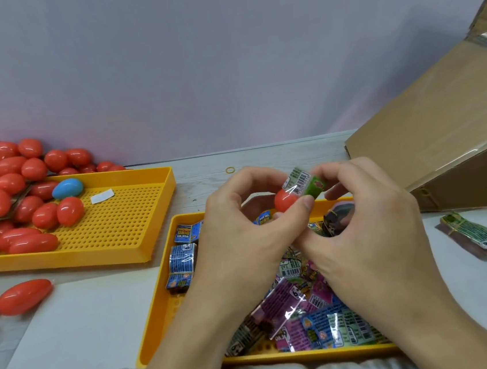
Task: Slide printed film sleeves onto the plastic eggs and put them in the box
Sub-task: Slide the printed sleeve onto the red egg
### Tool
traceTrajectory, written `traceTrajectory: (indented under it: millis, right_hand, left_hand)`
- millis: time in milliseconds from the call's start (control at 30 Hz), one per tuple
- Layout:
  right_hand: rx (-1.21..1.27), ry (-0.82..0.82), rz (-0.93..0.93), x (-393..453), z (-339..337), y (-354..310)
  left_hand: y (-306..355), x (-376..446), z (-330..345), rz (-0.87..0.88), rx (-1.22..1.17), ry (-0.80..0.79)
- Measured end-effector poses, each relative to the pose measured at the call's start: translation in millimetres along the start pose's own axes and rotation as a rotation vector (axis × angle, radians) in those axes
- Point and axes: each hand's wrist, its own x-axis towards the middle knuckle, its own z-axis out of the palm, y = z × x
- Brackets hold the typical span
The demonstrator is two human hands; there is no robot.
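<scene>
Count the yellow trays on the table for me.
2. One perforated yellow tray sits at the back left with red eggs piled on it; the other yellow tray lies under both hands, holding film sleeves.

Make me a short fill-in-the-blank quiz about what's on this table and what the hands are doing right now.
1. The egg held between the two hands is ____ in colour.
2. Among the pile of eggs on the left, one single egg is ____.
3. The loose sleeves lie in a ____ tray.
4. The sleeve going onto the egg is pinched by the ____ hand.

Missing words: red; blue; yellow; right
</scene>
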Motion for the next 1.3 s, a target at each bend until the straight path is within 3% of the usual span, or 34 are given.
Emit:
traceTrajectory:
  millis: [767,1033,1300]
  right_hand:
    - [0.016,-0.067,-0.031,-0.6,-2.6,-3.2]
    - [0.025,-0.051,-0.03,-0.3,-1.0,-4.5]
    - [0.013,-0.048,-0.018,-0.6,-1.2,-1.9]
  left_hand:
    - [0.0,-2.3,1.6,-0.144,-0.132,-0.07]
    - [-2.4,-1.4,2.6,-0.049,-0.024,-0.083]
    - [-2.6,-1.2,2.2,-0.14,-0.009,-0.079]
